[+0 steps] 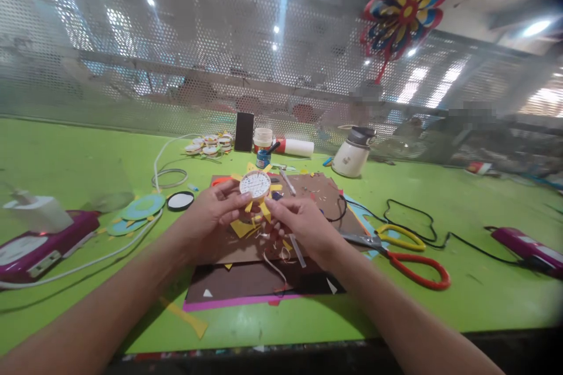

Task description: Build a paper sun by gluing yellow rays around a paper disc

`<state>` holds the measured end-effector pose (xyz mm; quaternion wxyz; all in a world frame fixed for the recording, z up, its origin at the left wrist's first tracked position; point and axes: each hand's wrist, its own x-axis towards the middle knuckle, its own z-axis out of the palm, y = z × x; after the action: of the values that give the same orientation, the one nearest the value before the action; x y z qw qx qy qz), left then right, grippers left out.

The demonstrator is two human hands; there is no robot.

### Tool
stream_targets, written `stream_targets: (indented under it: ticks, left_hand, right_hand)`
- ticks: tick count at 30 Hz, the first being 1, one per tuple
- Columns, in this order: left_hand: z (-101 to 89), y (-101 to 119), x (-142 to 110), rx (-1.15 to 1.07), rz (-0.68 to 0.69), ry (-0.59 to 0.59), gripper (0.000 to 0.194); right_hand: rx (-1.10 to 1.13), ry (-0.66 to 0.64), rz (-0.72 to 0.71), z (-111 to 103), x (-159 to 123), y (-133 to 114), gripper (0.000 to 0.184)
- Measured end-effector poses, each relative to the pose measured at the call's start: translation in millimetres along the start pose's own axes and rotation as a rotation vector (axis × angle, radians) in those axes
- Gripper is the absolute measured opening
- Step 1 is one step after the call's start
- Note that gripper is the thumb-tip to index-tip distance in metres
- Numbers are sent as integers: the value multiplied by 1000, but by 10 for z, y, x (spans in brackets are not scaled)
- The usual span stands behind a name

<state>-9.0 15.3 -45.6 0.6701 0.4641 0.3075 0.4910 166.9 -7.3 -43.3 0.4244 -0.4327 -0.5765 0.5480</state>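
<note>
A small round white disc (255, 186) with dark specks and yellow paper pieces around its rim is held up over the brown board (237, 254). My left hand (219, 202) grips it from the left, thumb on its face. The fingers of my right hand (295, 217) are pinched together at the lower right rim, by a yellow paper piece (266, 211); whether they hold that piece or the disc itself is hard to see. Beneath my hands lie yellow scraps, a translucent stick (298, 251) and a pale string (275, 268).
Scissors (407, 256) with red and yellow handles lie right of the board. Behind it stand a phone (244, 132), jars (263, 139) and a white kettle (353, 152). Purple power strips (57, 240) with cables sit at both sides. Blue paper rings (143, 207) lie left.
</note>
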Motion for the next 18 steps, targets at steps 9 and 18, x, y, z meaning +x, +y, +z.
stream_targets:
  ticks: [9, 18]
  left_hand:
    - [-79, -35, 39, 25, -81, 29, 24]
    - [-51, -15, 56, 10, -120, 27, 12]
  right_hand:
    - [203, -121, 80, -56, 26, 77, 27]
    - [274, -171, 126, -22, -22, 21, 25]
